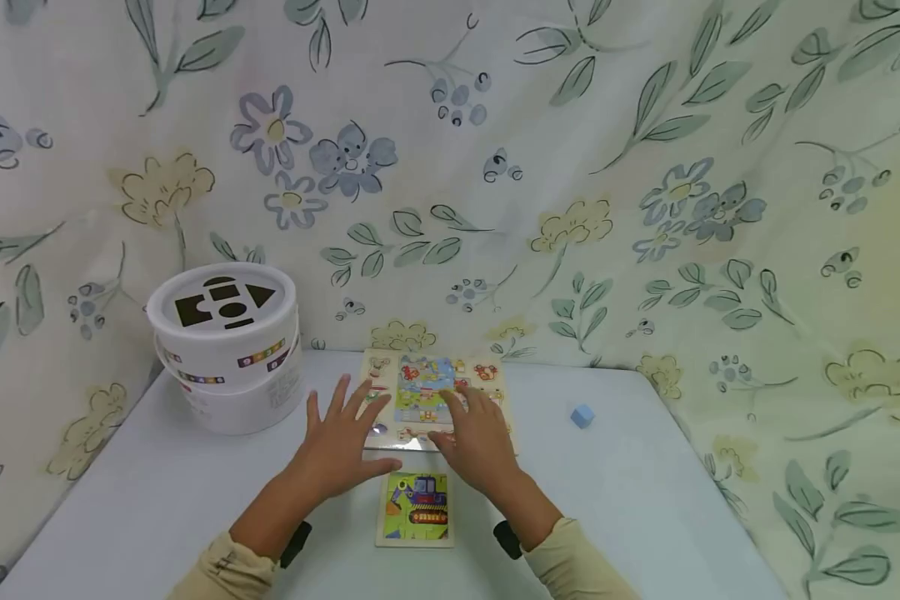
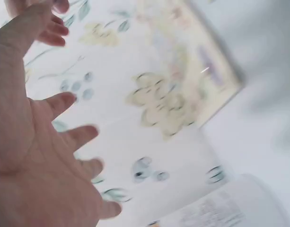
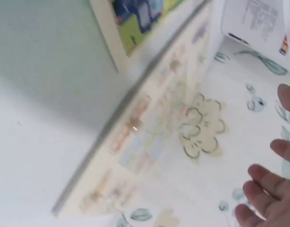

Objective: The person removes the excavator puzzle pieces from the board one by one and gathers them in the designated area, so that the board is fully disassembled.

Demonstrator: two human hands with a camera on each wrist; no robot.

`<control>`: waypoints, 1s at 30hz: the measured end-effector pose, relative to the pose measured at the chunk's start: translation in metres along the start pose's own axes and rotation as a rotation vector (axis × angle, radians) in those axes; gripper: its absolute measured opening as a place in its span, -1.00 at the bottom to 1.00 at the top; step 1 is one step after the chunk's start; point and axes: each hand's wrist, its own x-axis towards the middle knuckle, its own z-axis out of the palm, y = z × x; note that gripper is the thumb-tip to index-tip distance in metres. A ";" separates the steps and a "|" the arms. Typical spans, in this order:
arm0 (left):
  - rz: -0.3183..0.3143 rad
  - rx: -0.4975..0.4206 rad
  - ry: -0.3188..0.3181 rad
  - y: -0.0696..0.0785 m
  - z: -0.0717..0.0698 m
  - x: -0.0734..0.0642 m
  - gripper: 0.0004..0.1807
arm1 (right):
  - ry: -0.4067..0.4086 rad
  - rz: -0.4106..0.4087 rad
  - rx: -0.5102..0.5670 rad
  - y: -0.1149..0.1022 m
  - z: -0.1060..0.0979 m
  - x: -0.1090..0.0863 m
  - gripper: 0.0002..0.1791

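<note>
My left hand (image 1: 336, 450) hovers with its fingers spread, holding nothing, over the left front part of a wooden picture puzzle board (image 1: 425, 392). My right hand (image 1: 482, 442), also empty with loosely bent fingers, is above the board's right front part. Small pictures surround a blue scene in the board's middle; knobs (image 3: 135, 125) show in the right wrist view. Between my wrists lies a smaller framed excavator puzzle (image 1: 420, 507), nearer to me. In the left wrist view, the left palm and separated fingers (image 2: 83, 137) have nothing between them.
A white lidded bucket (image 1: 228, 350) with shape cut-outs in its lid stands at the back left of the white table (image 1: 615, 517). A small blue block (image 1: 582, 416) lies to the right. Flowered cloth (image 1: 450, 167) hangs behind the table.
</note>
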 end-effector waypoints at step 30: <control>0.205 -0.184 -0.363 -0.023 0.063 -0.042 -0.52 | -0.233 -0.153 0.075 -0.026 0.071 -0.008 -0.73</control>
